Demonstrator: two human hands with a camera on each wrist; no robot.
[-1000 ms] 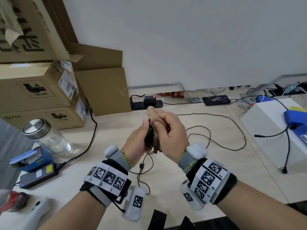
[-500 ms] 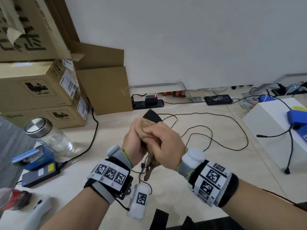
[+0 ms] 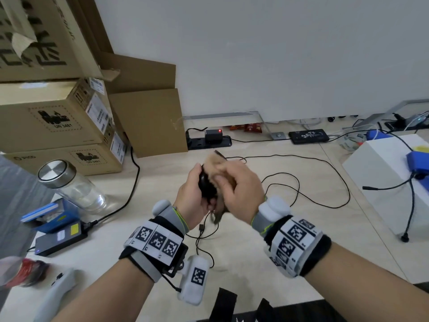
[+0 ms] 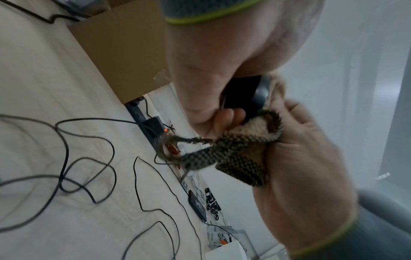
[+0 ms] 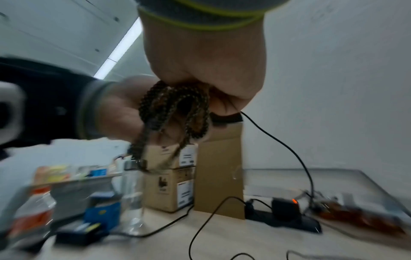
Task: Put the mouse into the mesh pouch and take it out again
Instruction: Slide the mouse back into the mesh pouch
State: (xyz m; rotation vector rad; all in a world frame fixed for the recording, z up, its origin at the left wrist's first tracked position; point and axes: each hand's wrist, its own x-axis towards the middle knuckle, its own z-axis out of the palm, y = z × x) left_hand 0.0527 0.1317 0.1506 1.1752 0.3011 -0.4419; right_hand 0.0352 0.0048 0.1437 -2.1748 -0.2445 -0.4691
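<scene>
Both hands meet in the air above the table. My left hand (image 3: 190, 194) grips a black mouse (image 3: 205, 187), whose dark body (image 4: 244, 95) shows between palm and fingers. My right hand (image 3: 239, 189) grips the tan and brown mesh pouch (image 3: 217, 162) against the mouse. In the left wrist view the pouch (image 4: 242, 149) bunches in the right fist, its mouth beside the mouse. Its braided drawstrings (image 5: 175, 112) hang from the right hand (image 5: 206, 66). How far the mouse sits inside the pouch is hidden. A thin black cable (image 3: 202, 228) hangs below the hands.
Cardboard boxes (image 3: 58, 117) stack at the back left, and a glass jar (image 3: 69, 184) with a metal lid stands before them. A power strip (image 3: 209, 141) lies by the wall. Loose black cables (image 3: 313, 182) loop right of the hands. A white box (image 3: 390, 182) stands at right.
My right hand has shifted over the mouse with the pouch, blurred in motion. More of the mouse's black body now shows by my left palm. The hands stay together.
</scene>
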